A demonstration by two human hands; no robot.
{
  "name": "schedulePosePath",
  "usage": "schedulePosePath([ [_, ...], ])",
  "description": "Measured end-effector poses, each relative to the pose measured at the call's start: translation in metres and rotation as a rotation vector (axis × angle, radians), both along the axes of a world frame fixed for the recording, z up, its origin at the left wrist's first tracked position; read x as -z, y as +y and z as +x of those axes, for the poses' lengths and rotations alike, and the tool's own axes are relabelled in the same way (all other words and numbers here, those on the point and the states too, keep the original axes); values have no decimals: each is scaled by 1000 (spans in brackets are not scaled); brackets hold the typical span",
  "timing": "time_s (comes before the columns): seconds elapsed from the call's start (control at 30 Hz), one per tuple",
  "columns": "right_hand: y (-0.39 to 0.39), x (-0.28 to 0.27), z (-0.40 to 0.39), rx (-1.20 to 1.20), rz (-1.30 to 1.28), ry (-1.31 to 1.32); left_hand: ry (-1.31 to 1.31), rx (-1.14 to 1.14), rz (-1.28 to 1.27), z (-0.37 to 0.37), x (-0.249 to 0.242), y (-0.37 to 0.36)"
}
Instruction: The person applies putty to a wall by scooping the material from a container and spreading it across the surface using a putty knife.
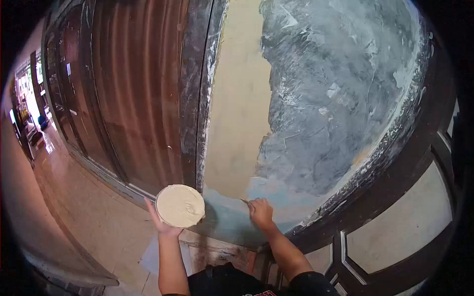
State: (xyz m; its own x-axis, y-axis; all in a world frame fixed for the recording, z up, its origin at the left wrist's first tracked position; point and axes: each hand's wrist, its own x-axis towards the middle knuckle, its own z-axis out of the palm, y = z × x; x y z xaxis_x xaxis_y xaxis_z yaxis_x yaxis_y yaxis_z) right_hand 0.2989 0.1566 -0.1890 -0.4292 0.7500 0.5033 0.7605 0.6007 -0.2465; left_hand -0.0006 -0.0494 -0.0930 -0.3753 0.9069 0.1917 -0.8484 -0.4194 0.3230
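The left hand (165,227) holds a round tub (178,206) from the near side and below, with the thumb raised along its left edge; the fingers underneath are hidden. Cream paste fills the tub, its surface smooth on the left and ridged on the right. The right hand (260,212), to the right of the tub and apart from it, is closed around a small thin tool (245,201). The tool points left, its tip at the near end of a cream coat (237,98) on the wall; whether it touches the wall is unclear.

The cream coat runs as a tall strip away from the hands, with an uneven right edge. To its right spreads a mottled grey patch (321,98) with whitish smears, and below both lies a pale blue area (222,217). A dark wooden post (193,89) borders the strip on the left, beside a reddish-brown panel (136,93) with vertical folds. On the right, past a dark, white-flecked edge (390,143), stand dark-framed pale panels (400,222). A tiled floor (94,202) stretches left toward a bright opening (30,98) at the far left.
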Motion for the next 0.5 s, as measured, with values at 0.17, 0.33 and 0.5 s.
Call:
schedulePosePath([
  [0.17,-8,-60,-6,21,149,191,-52,-47,-54,3,-5,3],
  [0.33,-21,-18,0,-55,151,139,-86,47,2,6,-8,0],
  [0.5,2,-44,-6,-28,153,88,-20,1,-56,6,1,12],
])
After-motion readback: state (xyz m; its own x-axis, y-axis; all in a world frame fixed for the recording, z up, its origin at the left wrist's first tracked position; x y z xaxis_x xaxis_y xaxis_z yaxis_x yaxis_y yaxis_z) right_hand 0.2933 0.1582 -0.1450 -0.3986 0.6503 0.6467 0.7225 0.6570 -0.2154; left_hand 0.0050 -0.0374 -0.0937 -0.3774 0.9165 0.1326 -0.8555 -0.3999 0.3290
